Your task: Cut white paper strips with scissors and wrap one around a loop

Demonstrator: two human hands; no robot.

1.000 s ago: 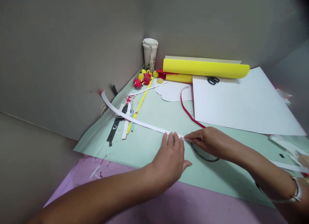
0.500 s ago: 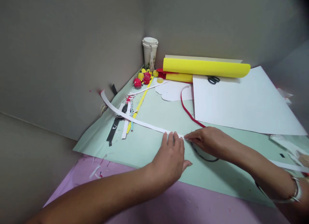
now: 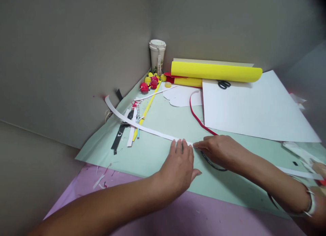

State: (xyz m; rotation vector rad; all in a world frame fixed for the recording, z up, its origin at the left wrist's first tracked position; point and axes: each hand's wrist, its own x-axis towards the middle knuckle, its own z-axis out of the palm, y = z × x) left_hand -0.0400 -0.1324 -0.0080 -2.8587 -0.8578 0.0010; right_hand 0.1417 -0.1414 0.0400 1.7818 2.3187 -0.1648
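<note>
A long white paper strip (image 3: 152, 130) runs across the green sheet, its far left end curling up near the wall. My left hand (image 3: 179, 161) lies on its near part, fingers stretched out and thumb apart. My right hand (image 3: 219, 148) is closed, with thumb and index fingertip pinched at the strip's right end. A narrow red strip (image 3: 197, 117) curves out from behind my right hand. Below that hand shows a dark curved strip (image 3: 211, 166); whether the two join is hidden under the hand.
Paper scraps (image 3: 129, 124) lie to the left. Behind stand a lidded cup (image 3: 157, 56), red and yellow small coiled pieces (image 3: 149, 84) and yellow corrugated roll (image 3: 216, 71). Black scissors (image 3: 224, 84) rest on a white sheet (image 3: 254, 110). Another person's hand (image 3: 319, 170) shows at the right edge.
My hands keep nearly the same places on the white strip. The view has shifted slightly, and the other person's hand at right shows a little more.
</note>
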